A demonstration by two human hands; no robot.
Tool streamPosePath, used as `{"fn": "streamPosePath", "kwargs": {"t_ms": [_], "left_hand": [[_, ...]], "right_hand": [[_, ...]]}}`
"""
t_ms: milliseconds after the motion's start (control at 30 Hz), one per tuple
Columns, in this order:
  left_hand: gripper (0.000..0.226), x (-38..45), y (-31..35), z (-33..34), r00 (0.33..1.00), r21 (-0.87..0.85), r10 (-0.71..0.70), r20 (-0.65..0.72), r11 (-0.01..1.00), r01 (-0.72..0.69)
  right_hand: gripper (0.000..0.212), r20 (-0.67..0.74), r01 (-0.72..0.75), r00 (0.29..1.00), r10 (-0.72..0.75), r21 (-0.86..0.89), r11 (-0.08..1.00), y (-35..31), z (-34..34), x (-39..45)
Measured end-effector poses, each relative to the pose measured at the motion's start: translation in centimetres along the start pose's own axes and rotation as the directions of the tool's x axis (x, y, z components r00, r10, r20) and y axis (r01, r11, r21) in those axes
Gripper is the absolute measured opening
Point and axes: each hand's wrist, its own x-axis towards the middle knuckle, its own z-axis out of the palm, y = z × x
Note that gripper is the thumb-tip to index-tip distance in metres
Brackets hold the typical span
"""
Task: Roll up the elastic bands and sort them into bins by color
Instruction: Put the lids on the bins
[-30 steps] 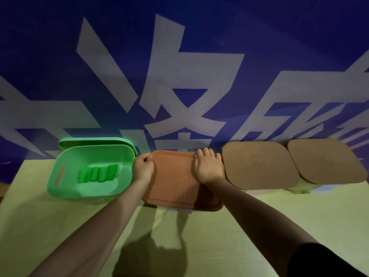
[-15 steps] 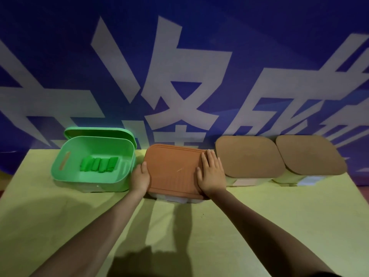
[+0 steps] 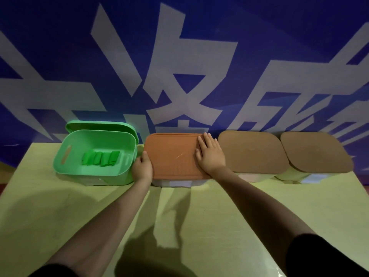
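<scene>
Head view: both my hands are on the orange lid (image 3: 175,155), which sits flat on the 2nd bin in the row. L hand (image 3: 142,169) is at the lid's left edge, fingers curled round it w/ thumb on top; it's wedged between that bin and the green bin (image 3: 93,154). R hand (image 3: 210,155) lies flat and open on the lid's right part, fingers straight, pressing, holding nothing. Lid looks seated, I think. Rolled green bands (image 3: 100,158) lie in a row in the open green bin, just left of my L hand, so L is the nearer one. Green lid (image 3: 101,125) is propped behind that bin, long axis L-R along the wall. Two more lidded bins (image 3: 250,154) (image 3: 315,154) to the right. No loose bands on the table (image 3: 199,226).
</scene>
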Motion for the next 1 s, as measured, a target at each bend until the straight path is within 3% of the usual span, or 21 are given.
{"fn": "streamPosePath", "kwargs": {"t_ms": [133,200,300,400,500,600,700,800,833,933,1000], "left_hand": [[0.053,-0.6,0.4,-1.0,0.979,-0.06,-0.159,0.128,0.984,0.167],[0.055,-0.2,-0.8,-2.7,0.964,-0.022,-0.178,0.199,0.982,0.185],[0.052,0.6,-2.5,-6.9,0.967,0.045,-0.057,0.247,0.998,0.048],[0.046,0.9,-2.8,-11.0,0.94,0.042,0.08,0.33,0.994,-0.1],[0.042,1.7,-3.0,-14.0,0.92,0.029,0.169,0.355,0.981,-0.192],[0.042,3.0,-3.0,-16.1,0.94,-0.053,0.181,0.291,0.983,-0.173],[0.037,5.0,-3.3,-19.0,0.96,-0.068,0.251,0.124,0.967,-0.244],[0.022,8.2,-4.4,-22.3,0.909,0.201,0.412,-0.068,0.898,-0.392],[0.025,9.6,-4.7,-23.4,0.904,0.294,0.413,-0.11,0.883,-0.367],[0.044,12.9,-5.9,-24.1,0.982,0.309,0.154,-0.11,0.944,-0.113],[0.048,14.6,-6.5,-23.4,1.0,0.183,-0.024,-0.009,0.983,0.025]], "right_hand": [[0.054,0.058,-0.022,0.998,0.029,-0.124,0.992,-0.2,-0.4,1.6],[0.056,0.07,-0.048,0.996,0.059,-0.154,0.987,-0.9,-0.9,2.2],[0.054,0.001,-0.049,0.999,0.049,-0.088,0.995,-3.6,-1.9,2.4],[0.044,-0.086,0.052,0.995,-0.041,0.125,0.991,-8.4,-2.6,2.5],[0.044,-0.064,0.096,0.995,-0.08,0.306,0.947,-13.9,-2.6,3.5],[0.047,-0.008,0.115,0.993,-0.119,0.352,0.929,-18.9,-2.0,5.5],[0.053,0.094,0.089,0.988,-0.126,0.33,0.94,-22.6,-1.1,7.9],[0.05,0.122,0.021,0.99,-0.067,0.342,0.939,-24.7,0.4,9.8],[0.046,0.103,0.001,0.994,-0.04,0.357,0.934,-25.4,0.9,10.3],[0.042,0.079,0.01,0.996,-0.038,0.322,0.947,-26.1,2.2,10.9],[0.04,0.082,0.045,0.994,-0.07,0.277,0.96,-26.5,2.8,11.2]]}}
